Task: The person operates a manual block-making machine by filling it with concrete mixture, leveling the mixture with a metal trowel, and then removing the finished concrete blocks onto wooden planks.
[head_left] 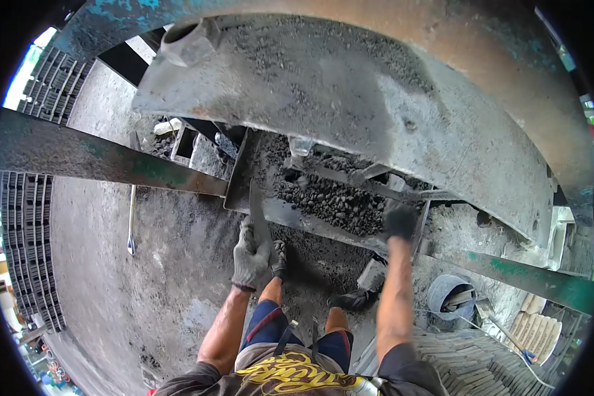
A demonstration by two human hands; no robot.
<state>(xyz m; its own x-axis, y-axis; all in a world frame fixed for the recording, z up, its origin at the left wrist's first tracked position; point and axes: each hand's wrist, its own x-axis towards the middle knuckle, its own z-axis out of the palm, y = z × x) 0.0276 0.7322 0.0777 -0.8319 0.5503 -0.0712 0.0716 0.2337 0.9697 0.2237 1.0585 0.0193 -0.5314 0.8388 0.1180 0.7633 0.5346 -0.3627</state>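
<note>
My left hand point(249, 256), in a light grey work glove, is closed around the lower part of a long flat metal blade point(257, 214) that points up at the near wall of a metal trough point(310, 223). Dark, damp crumbly material point(330, 201) lies in the trough. My right hand point(400, 221), in a dark glove, reaches over the trough's right end. It looks closed, but blur and the dark glove hide what is in it. Just beyond that hand is a pale metal piece point(396, 185) by the frame bars.
A large grey metal plate point(297, 79) overhangs the trough. Steel beams point(112, 152) cross left and right. A bucket point(452, 297) stands at right, near stacked tiles point(468, 363). A long-handled tool point(132, 218) lies at left. My feet point(353, 300) are close to the trough.
</note>
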